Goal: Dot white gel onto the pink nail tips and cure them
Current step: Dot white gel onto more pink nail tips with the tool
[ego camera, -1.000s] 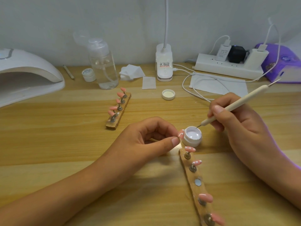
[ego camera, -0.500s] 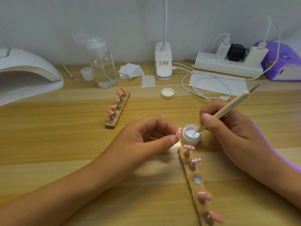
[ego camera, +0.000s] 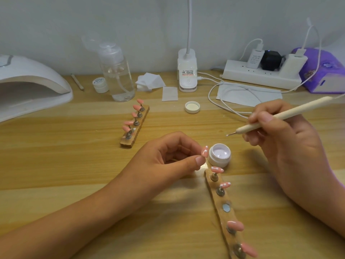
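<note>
Dial centred on the open gel pot, twelve o'clock toward the wall.

1. Curing lamp. White, arched, at ten o'clock, well apart from the work.
2. Far holder strip. Eleven o'clock. Carries a row of pink tips on posts; any dots on them are too small to tell.
3. Left hand. Nine o'clock. Thumb and forefinger pinch one pink nail tip at its lower end, and the other fingers are curled in. The tip stands just beside the pot rim, with white dots along one edge. Whether a post sits under the pinch cannot be told. Handling, as judged: very light, thin and glossy, so apt to slip or flick away. Uncured dots would smear, so grip the base or underside, never the decorated face.
4. Lid. Twelve o'clock, inside up.
5. Gel pot. Dial centre, open, white gel inside.
6. Near holder strip. Runs toward six o'clock. It holds two dotted tips nearest the pot, then a bare post, then two plain tips.
7. Right hand. Two o'clock. Fingers clasp the dotting tool like a pen, with its metal end at one o'clock, clear of the gel.
</note>
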Demonstrator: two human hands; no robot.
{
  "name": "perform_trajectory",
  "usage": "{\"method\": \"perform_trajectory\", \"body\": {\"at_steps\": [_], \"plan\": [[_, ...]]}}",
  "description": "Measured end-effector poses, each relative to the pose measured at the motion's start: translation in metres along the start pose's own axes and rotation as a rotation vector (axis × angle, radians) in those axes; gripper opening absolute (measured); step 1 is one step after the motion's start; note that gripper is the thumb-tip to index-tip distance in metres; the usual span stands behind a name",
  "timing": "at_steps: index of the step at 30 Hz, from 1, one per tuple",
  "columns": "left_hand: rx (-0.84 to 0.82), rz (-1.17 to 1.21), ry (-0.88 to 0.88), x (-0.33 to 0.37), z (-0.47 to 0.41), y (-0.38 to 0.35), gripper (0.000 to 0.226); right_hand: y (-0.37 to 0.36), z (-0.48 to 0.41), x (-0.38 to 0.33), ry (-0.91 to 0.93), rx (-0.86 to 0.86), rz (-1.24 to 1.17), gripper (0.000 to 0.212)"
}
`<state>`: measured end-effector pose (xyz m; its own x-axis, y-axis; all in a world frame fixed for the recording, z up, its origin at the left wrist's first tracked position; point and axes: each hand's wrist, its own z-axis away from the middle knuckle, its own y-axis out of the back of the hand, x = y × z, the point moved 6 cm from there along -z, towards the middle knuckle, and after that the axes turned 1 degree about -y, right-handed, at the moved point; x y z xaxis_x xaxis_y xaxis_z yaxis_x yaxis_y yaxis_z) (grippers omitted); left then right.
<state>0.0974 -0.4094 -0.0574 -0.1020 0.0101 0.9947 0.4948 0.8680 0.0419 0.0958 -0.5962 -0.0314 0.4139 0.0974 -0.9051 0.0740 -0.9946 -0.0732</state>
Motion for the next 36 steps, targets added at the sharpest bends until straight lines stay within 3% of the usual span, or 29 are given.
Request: {"method": "perform_trajectory", "body": {"at_steps": [5,8,20,25,36], "plan": [[-0.011,-0.016,-0.010,0.000,0.000,0.000,0.010,-0.007,0.002,0.001,-0.053,-0.127,-0.087,0.005],[-0.017,-0.023,-0.018,0.000,0.000,0.000,0.012,-0.013,0.006,0.002,-0.065,-0.175,-0.056,0.022],[-0.034,-0.019,-0.032,-0.002,-0.001,0.000,0.008,-0.017,0.009,-0.001,-0.055,-0.182,-0.004,0.022],[-0.036,-0.028,-0.037,-0.003,-0.001,0.000,0.008,-0.017,0.010,-0.001,-0.062,-0.194,0.004,0.005],[-0.041,-0.014,-0.036,-0.003,-0.001,0.000,0.008,-0.018,0.010,0.000,-0.077,-0.194,0.012,0.008]]}}
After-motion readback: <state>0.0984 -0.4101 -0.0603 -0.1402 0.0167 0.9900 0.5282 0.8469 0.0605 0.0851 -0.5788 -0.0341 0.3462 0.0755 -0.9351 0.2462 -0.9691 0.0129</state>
